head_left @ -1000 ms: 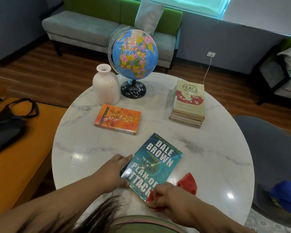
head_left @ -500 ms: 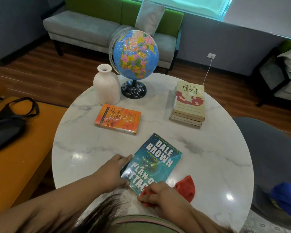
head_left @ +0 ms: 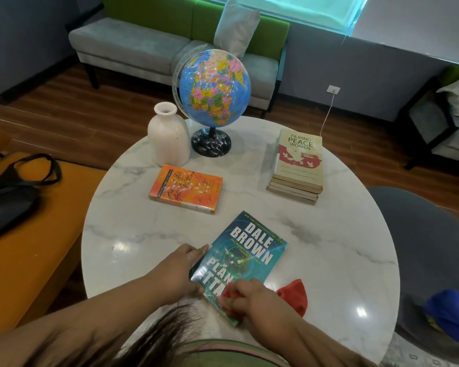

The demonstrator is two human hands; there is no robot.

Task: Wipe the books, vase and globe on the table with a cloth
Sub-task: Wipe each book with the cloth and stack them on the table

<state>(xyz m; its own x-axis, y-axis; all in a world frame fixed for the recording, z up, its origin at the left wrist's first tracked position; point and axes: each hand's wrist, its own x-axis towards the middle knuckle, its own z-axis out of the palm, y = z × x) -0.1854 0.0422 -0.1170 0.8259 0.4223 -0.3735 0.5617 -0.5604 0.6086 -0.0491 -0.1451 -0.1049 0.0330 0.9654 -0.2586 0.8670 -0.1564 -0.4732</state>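
Nearest, the right hand (head_left: 249,298) is clutching a red cloth (head_left: 293,295) against the teal book (head_left: 249,254) while the left hand (head_left: 176,272) is gripping its left edge. Beyond, an orange book (head_left: 186,188) and book stack (head_left: 297,165) are lying before the far vase (head_left: 168,136) and globe (head_left: 214,86).

The right hand (head_left: 245,298) is covering the bottom of the teal book (head_left: 247,250), so the title's last word is only partly showing. Most of the red cloth (head_left: 293,295) is bunching out of sight under those fingers. Fingertips of the left hand (head_left: 178,271) are tucking out of view at the book's edge, and blurry hair (head_left: 154,337) is blocking the counter's (head_left: 329,260) near rim.
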